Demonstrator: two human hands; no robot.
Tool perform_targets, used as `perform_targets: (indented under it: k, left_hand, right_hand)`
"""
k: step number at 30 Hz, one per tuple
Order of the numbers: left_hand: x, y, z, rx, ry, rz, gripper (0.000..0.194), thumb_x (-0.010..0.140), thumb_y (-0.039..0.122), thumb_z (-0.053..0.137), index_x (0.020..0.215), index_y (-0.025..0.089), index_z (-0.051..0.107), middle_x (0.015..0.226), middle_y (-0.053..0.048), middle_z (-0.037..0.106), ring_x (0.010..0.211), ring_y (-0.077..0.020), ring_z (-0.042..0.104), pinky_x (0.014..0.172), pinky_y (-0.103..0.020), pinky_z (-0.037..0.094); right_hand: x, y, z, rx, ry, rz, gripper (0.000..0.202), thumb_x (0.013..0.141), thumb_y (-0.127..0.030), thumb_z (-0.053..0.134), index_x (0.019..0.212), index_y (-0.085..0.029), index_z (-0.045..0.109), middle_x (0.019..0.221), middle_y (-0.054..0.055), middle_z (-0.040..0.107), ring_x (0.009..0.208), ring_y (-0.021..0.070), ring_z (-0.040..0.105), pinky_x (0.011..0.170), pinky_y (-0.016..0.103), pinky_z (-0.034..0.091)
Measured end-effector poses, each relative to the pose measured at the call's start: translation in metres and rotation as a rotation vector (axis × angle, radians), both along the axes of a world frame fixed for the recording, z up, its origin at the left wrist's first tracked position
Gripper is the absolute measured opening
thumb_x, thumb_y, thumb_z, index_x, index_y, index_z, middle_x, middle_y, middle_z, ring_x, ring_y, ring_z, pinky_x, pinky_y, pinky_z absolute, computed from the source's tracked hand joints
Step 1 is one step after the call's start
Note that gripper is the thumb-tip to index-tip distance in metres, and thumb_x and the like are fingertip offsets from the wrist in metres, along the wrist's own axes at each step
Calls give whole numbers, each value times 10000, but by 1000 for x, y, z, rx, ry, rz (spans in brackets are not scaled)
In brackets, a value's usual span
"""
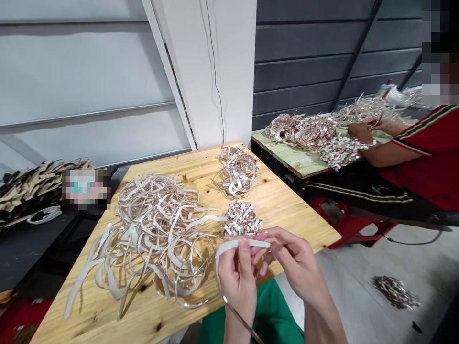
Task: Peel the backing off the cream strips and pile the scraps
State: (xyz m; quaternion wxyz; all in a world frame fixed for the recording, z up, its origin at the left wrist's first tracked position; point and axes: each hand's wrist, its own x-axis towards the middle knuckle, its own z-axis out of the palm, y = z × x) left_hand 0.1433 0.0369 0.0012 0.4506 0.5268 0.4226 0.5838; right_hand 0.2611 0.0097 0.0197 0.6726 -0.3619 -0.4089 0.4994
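Observation:
My left hand [236, 272] is closed, its thumb pressing a narrow strip [225, 246], pale on one face and shiny on the other. The strip curves over the fingers and trails down past the wrist. At the strip's short end, my right hand [294, 255] has its fingers pinched together; some fingertips are hidden. Just beyond both hands lies a small heap of short cut pieces [243, 217], white and coppery. On the left of the wooden table [283, 210] spreads a large tangle of long strips [154, 224].
A smaller bundle of strips [236, 172] lies at the table's far end. To the right, a person in a red shirt [430, 153] works at another table [308, 165] piled with strips. A red stool [355, 224] and a scrap pile [394, 291] are on the floor.

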Motion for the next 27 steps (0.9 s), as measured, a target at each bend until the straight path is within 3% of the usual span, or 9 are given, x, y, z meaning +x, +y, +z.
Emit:
perform_targets:
  k: [4,11,17,21,27]
  left_hand:
    - [-4,1,-8,24,5,100,488,1024,612,635,798,186,703,694,-37,655,575,-161,609,481,-237,518]
    - [-7,0,-9,-54,-109,10,402,1008,562,686,906,175,725,915,-117,763,729,-224,755,525,-267,603]
    - [-8,8,-11,-84,-126,-69,334,993,495,740,1123,189,709,846,-53,735,578,-157,689,454,-212,541]
    - [-13,11,-11,27,49,54,330,999,480,731,955,157,783,952,-97,707,798,-231,774,640,-288,664]
    - [-20,14,-8,45,-7,124,360,963,496,769,892,143,775,1026,-87,641,781,-226,786,653,-330,711]
  right_hand:
    - [-5,2,1,-20,1,9,181,1067,-369,688,1114,-235,800,850,38,840,631,131,772,626,199,659]
    - [-15,4,-2,-55,-14,-100,187,995,-370,778,928,-198,807,723,26,804,444,105,664,505,187,609]
    - [-23,10,-2,-110,-29,-161,207,955,-369,784,850,-191,799,705,16,790,449,126,679,499,217,615]
    - [-26,17,-5,-140,-9,-164,209,897,-372,807,800,-188,786,680,20,781,474,162,697,485,256,632]
    - [-33,22,-11,-153,12,-167,295,881,-478,824,817,-191,798,729,51,799,551,211,739,491,309,659]
